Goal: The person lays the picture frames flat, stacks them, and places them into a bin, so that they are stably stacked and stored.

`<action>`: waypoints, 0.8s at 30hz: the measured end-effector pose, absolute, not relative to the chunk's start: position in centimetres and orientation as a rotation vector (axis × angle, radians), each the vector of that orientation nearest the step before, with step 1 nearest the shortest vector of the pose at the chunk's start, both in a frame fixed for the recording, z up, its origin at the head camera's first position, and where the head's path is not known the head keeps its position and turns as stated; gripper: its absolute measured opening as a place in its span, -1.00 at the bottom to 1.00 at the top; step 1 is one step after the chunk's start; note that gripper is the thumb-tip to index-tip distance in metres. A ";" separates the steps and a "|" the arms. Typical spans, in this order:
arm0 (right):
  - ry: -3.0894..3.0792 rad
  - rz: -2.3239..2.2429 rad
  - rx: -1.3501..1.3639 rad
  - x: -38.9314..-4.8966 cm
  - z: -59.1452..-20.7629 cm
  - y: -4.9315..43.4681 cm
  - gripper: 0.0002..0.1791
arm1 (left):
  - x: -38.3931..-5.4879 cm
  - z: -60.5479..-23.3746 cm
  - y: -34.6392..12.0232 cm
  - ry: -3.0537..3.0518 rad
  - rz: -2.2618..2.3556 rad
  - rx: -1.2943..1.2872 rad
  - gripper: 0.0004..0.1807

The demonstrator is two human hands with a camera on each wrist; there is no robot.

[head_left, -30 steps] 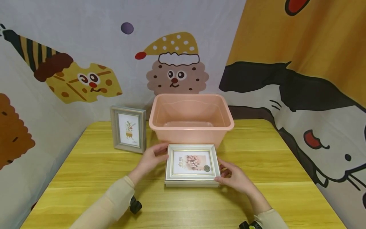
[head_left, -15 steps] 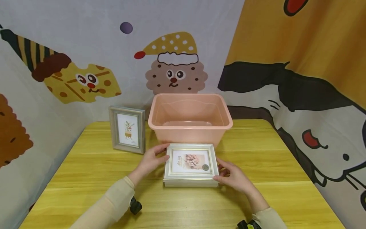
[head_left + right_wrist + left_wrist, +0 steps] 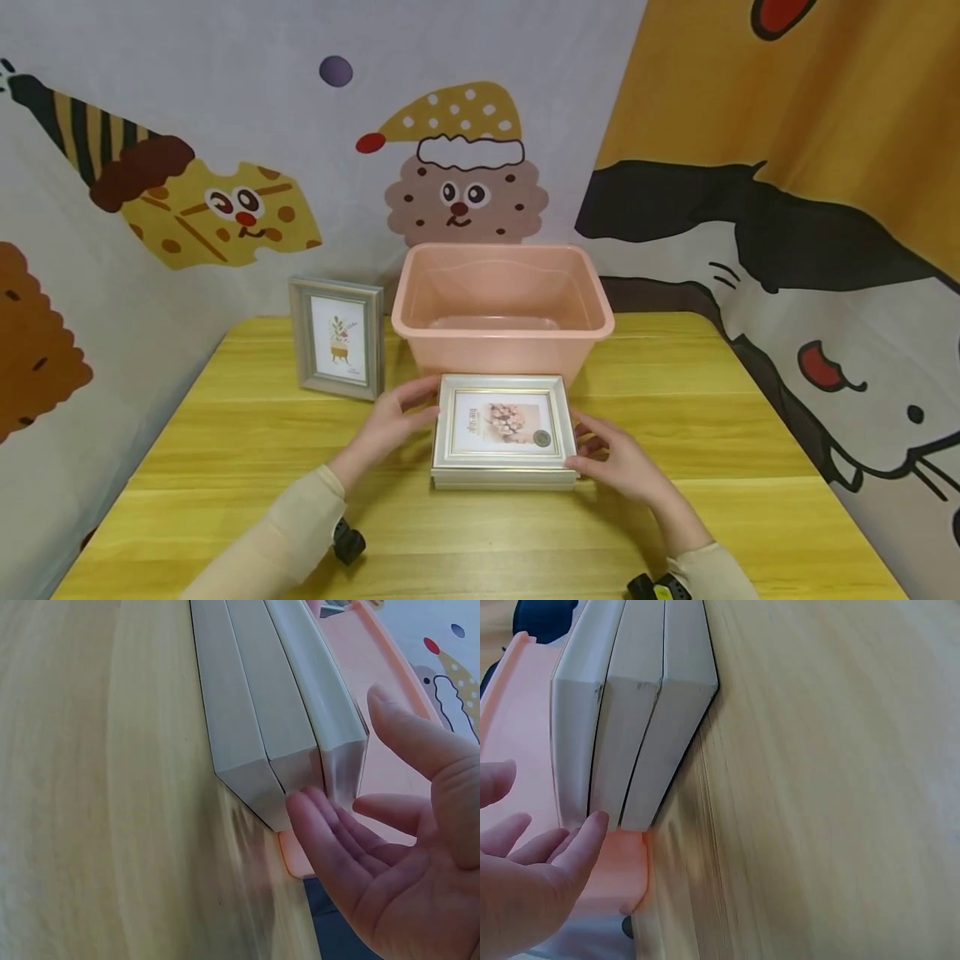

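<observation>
**Stack of picture frames (image 3: pixel 502 432) between a left hand (image 3: pixel 388 425) and a right hand (image 3: pixel 626 467)**

Head view: the stack lies flat on the wooden table (image 3: pixel 750 433), on the near side of a pink tub (image 3: pixel 502 354); its top frame shows pink flowers. The left hand's fingertips are at the left end, the right hand's at the right end. Farther left, a grey frame (image 3: pixel 337 340) with a plant picture stands upright beside the tub. On the far side hangs a cartoon-printed cloth (image 3: pixel 255 67).

Left wrist view: three frames are layered. The fingers are loose and spread, one fingertip at the stack's end; whether it presses cannot be told.

Right wrist view: the fingers are relaxed, fingertips at the stack's end, thumb wide of them.
</observation>
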State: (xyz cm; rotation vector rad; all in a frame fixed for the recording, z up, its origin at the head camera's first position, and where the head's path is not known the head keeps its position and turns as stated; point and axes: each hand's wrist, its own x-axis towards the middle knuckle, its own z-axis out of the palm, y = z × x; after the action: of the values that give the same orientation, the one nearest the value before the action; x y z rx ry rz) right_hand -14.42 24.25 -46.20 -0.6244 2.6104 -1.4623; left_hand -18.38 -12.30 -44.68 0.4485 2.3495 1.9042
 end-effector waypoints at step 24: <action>2.850 -1.473 -1.089 -15.3 -43.5 20.3 -0.28 | -17.9 -44.3 -21.5 2.558 2.093 0.184 -0.46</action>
State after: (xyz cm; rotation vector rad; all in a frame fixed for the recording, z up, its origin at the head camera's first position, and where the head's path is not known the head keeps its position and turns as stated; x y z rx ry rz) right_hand -15.30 20.30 -43.51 -1.0893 2.8498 -1.4733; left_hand -17.92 -21.50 -44.32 0.1839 2.5583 2.0931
